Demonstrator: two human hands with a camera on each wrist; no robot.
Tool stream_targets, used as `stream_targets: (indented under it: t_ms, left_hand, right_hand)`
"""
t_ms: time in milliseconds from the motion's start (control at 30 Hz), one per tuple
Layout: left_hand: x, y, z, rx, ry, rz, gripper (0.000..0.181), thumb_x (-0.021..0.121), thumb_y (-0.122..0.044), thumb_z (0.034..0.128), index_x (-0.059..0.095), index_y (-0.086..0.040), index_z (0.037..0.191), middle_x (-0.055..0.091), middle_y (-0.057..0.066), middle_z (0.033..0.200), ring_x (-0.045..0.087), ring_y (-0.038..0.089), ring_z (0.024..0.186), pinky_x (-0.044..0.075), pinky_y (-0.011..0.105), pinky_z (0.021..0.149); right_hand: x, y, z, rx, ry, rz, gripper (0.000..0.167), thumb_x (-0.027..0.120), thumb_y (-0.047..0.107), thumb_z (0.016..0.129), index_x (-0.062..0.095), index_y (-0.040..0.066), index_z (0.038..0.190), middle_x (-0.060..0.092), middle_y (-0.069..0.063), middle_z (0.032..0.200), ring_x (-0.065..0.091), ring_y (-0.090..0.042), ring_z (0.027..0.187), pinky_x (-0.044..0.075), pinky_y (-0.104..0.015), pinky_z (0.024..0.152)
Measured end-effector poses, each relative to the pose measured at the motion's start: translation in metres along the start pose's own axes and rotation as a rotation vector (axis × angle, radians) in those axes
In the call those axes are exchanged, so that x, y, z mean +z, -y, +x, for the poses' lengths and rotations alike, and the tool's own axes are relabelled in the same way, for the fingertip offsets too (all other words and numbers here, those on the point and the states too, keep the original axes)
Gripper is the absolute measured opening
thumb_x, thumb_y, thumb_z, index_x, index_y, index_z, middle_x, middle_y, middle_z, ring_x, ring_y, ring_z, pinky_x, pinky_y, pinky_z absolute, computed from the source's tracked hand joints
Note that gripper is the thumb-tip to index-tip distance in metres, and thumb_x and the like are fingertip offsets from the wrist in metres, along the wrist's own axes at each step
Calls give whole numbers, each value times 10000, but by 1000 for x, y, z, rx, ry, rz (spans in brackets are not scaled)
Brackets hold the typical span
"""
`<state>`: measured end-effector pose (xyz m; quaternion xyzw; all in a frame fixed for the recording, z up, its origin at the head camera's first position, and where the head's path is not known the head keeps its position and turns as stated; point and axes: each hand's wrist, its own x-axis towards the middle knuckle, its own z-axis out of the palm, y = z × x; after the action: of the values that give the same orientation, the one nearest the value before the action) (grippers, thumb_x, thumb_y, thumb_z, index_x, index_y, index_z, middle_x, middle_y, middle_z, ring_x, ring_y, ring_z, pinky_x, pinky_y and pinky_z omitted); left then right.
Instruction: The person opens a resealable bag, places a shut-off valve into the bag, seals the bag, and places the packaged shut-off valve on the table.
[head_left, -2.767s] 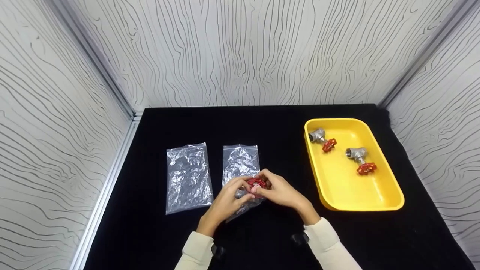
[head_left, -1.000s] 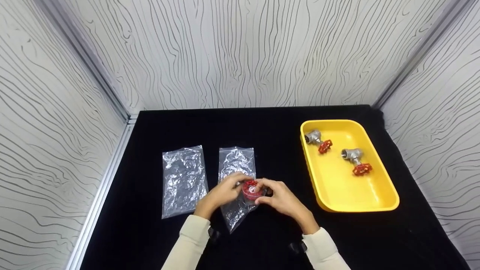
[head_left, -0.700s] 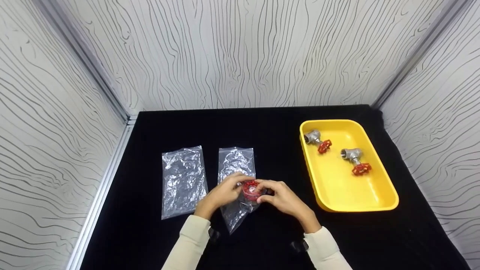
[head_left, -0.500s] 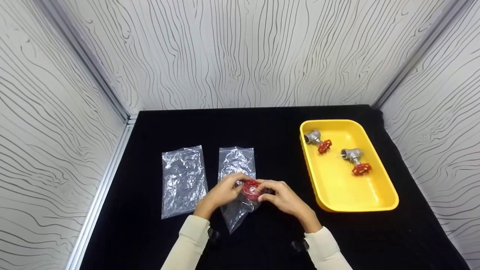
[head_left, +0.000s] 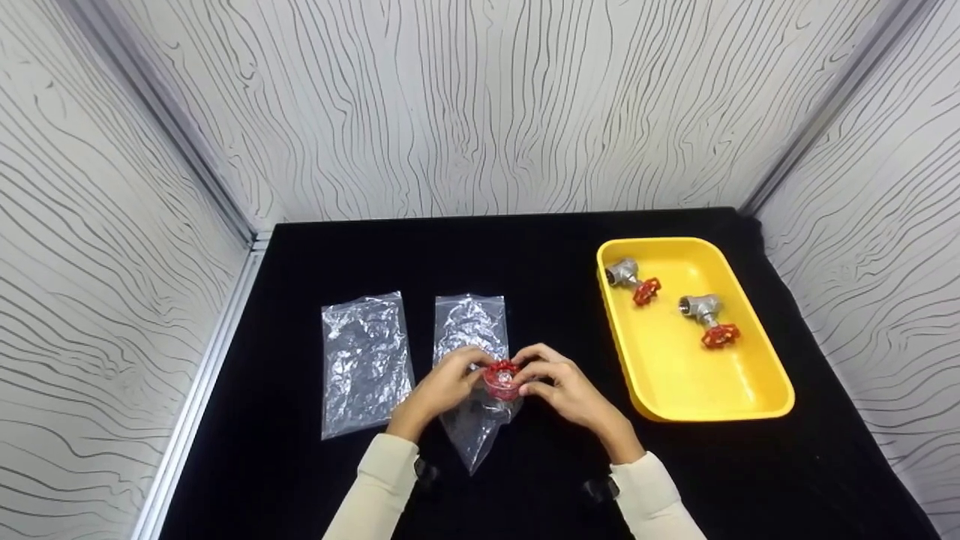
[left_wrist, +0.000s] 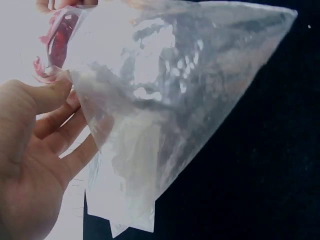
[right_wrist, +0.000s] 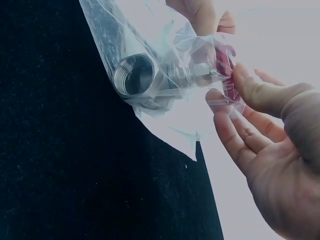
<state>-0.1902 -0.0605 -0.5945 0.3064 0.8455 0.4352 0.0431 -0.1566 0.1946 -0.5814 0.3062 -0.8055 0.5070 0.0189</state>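
A gate-type valve with a red handwheel (head_left: 501, 381) and a threaded metal body (right_wrist: 136, 75) is inside a clear plastic bag (left_wrist: 195, 75). The wheel lies at the bag's mouth, and the film wraps round it. My left hand (head_left: 444, 386) pinches the bag's rim on the wheel's left side. On the other side my right hand (head_left: 566, 390) pinches the rim beside the wheel between thumb and fingers. The bag's pointed lower corner hangs toward me. In the head view the metal body is hidden under the wheel and hands.
Two flat clear zip bags lie on the black cloth (head_left: 540, 255): a left bag (head_left: 366, 364) and a middle bag (head_left: 471, 322) partly under my hands. A yellow tray (head_left: 750, 405) at right holds two more red-wheeled valves, a rear valve (head_left: 624, 274) and a front valve (head_left: 703, 307).
Since the first frame, the bag's lower corner has come out below the wheel, toward me. My right fingers, lately bent over the wheel, have shifted to the bag's rim with the index finger raised.
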Motion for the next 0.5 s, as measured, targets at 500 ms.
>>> stream_targets:
  t_ms: [500]
  left_hand:
    - [-9,3,-17,71,-211,-106,53,729,5,936,711,-41,955,736,119,950,708,240,898,636,311,839]
  right_hand:
    - [0,2,2,-71,-59,-9,115,759,8,934,818,105,951,725,-82,960,679,-183,924,563,-191,843]
